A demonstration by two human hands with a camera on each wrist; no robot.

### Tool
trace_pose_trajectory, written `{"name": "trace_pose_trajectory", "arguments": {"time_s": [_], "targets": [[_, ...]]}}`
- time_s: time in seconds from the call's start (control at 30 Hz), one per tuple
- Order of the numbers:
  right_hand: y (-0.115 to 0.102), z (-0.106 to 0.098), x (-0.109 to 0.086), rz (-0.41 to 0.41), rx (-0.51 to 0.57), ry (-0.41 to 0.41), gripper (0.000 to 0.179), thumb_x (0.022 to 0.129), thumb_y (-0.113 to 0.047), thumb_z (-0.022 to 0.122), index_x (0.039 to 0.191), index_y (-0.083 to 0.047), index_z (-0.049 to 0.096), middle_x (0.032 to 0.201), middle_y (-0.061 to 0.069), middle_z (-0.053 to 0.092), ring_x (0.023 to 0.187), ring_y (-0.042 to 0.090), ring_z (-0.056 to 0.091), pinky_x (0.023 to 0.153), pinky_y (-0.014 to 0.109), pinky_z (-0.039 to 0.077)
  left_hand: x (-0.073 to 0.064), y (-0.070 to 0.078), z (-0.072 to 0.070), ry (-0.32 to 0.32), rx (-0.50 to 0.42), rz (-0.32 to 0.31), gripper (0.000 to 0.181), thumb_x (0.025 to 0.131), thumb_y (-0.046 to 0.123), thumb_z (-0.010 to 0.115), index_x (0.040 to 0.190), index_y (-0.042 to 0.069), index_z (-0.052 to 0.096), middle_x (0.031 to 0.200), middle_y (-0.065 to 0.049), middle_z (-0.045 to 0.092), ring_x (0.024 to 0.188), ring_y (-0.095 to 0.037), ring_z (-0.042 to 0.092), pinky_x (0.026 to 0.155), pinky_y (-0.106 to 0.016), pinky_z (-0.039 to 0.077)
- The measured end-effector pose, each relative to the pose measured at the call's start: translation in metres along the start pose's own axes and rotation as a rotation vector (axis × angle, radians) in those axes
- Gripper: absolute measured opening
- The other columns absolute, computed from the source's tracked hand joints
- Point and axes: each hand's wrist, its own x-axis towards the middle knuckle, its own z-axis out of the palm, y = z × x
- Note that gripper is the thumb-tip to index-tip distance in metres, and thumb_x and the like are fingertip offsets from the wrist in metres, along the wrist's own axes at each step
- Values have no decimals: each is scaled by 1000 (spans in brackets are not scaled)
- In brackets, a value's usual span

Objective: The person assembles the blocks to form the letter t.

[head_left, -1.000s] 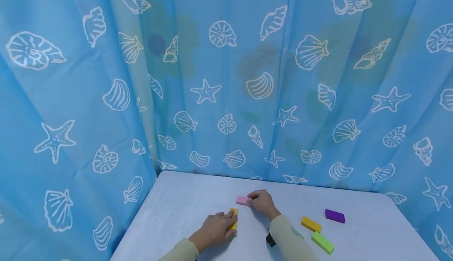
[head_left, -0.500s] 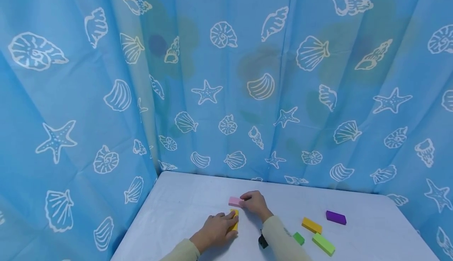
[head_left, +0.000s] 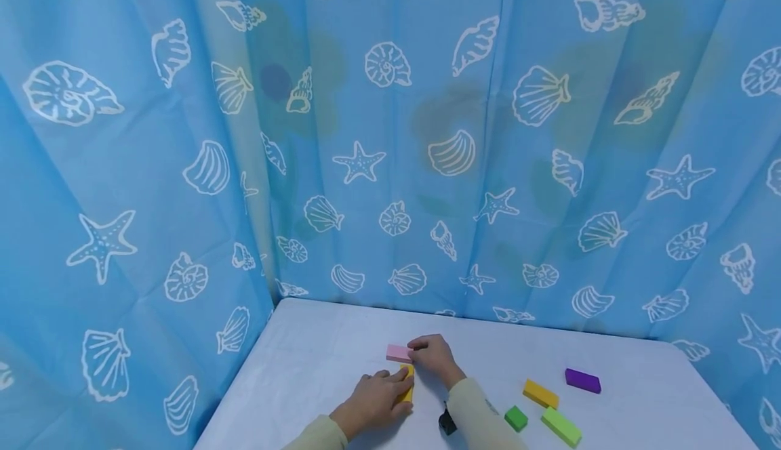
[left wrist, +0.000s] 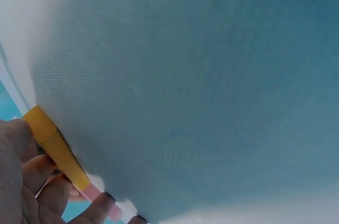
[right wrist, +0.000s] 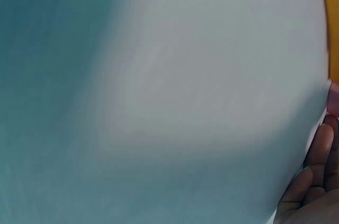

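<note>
My left hand [head_left: 373, 399] lies over a yellow block [head_left: 405, 396] that stretches away from me on the white table. In the left wrist view the thumb is at one end of that yellow block [left wrist: 66, 158] and the fingers lie along its side. Just beyond its far end, a pink block [head_left: 398, 352] lies crosswise, its right end pinched by my right hand [head_left: 434, 356]. The right wrist view catches only part of the right hand's fingers [right wrist: 318, 150], a bit of the pink block [right wrist: 333, 99] and the yellow block [right wrist: 332, 23] at the edge.
Right of the hands lie a green block [head_left: 515, 418], a lime block [head_left: 561, 427], an orange-yellow block [head_left: 540, 393] and a purple block [head_left: 582, 380]. A small black device [head_left: 447, 423] shows at the right sleeve. A blue shell-patterned curtain [head_left: 390, 165] hangs behind the table [head_left: 329, 341].
My right hand has carried the pink block leftward, to the far end of the yellow block. The green block has come out from behind the right sleeve. The left hand stays in place.
</note>
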Motion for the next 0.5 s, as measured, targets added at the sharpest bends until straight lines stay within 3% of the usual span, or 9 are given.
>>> {"name": "trace_pose_trajectory", "arguments": {"time_s": [0.5], "targets": [[0,5,-8,61,64,-10,14,89,-16,72,102,-13,76,107,7,71,101,27,61,101,54,48,-1,6,-1,13,17,12,55,94,55,58,143,33,52,152,10,47,124,-34,56,94,-65,48]]}}
